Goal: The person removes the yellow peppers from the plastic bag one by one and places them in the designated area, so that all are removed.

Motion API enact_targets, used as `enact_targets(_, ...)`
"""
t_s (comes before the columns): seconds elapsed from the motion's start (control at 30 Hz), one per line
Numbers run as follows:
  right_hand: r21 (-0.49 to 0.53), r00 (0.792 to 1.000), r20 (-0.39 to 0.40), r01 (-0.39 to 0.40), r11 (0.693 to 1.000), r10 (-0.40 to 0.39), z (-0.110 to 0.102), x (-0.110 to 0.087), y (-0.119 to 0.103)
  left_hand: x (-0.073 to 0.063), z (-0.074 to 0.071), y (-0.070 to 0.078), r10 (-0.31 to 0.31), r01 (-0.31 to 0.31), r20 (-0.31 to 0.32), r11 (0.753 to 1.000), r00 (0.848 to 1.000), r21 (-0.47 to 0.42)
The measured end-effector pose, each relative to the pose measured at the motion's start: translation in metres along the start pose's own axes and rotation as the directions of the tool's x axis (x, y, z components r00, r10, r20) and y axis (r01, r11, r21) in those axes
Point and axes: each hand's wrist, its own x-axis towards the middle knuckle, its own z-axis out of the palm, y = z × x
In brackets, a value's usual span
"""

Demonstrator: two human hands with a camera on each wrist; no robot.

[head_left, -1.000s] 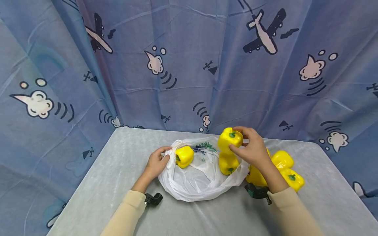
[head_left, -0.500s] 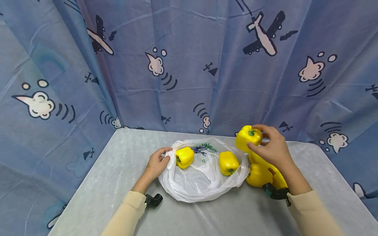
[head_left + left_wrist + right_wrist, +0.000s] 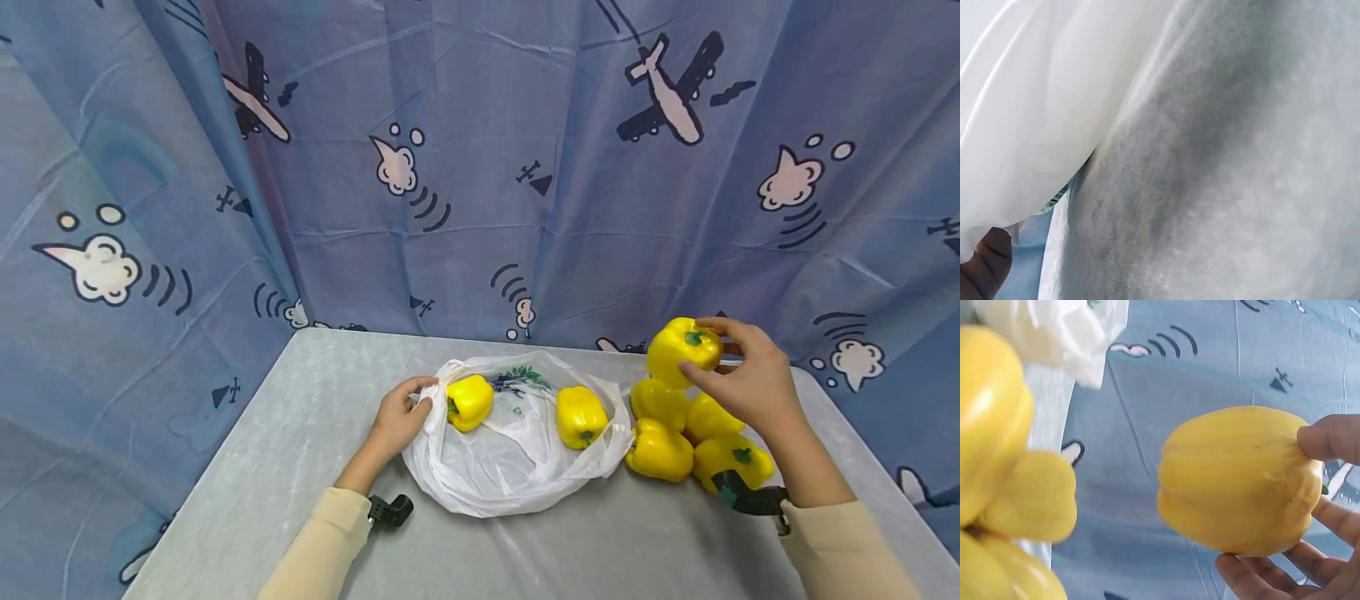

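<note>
In the head view my right hand (image 3: 757, 379) grips a yellow bell pepper (image 3: 678, 352) between thumb and fingers, held above a cluster of yellow bell peppers at the right. The right wrist view shows this held pepper (image 3: 1241, 481) up close, apart from the others. My left hand (image 3: 400, 414) pinches the left rim of a white plastic bag (image 3: 495, 492) that lies with its mouth spread wide. One yellow pepper (image 3: 470, 402) sits inside the bag at the left, another pepper (image 3: 581, 417) at its right side. In the left wrist view, bag plastic (image 3: 1041, 112) hides most of that hand.
Several peppers (image 3: 660, 450) are grouped right beside the bag on a grey-white cloth-covered table (image 3: 315, 358). A blue curtain (image 3: 465, 167) printed with planes and clouds hangs behind the table and along its left side. Each wrist wears a black camera mount (image 3: 390, 508).
My right hand has carried its pepper rightward, from above the bag's right side to over the cluster of peppers. The left hand keeps its hold on the bag rim.
</note>
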Motion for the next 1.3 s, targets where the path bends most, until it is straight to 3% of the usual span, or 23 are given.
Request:
enact_targets(0.23, -0.048, 0.997, -0.031, -0.076, 0.996, 0.075, -0.019, -0.003, 0.022, 0.000, 0.000, 0.000, -0.003, 0.003, 0.004, 1.000, 1.000, -0.019)
enact_targets(0.47, -0.096, 0.994, -0.056, -0.097, 0.991, 0.092, -0.031, -0.007, 0.046, 0.001, 0.000, -0.001, -0.005, 0.005, -0.007, 1.000, 1.000, -0.014)
enact_targets(0.9, -0.185, 0.977, -0.097, -0.207, 0.961, 0.192, -0.036, -0.017, 0.080, -0.001, 0.000, 0.001, 0.011, -0.011, -0.009, 1.000, 1.000, -0.001)
enact_targets(1.3, -0.200, 0.956, -0.128, -0.287, 0.937, 0.265, -0.029, -0.021, 0.117, -0.001, -0.001, 0.002, 0.015, -0.015, -0.011, 1.000, 1.000, -0.008)
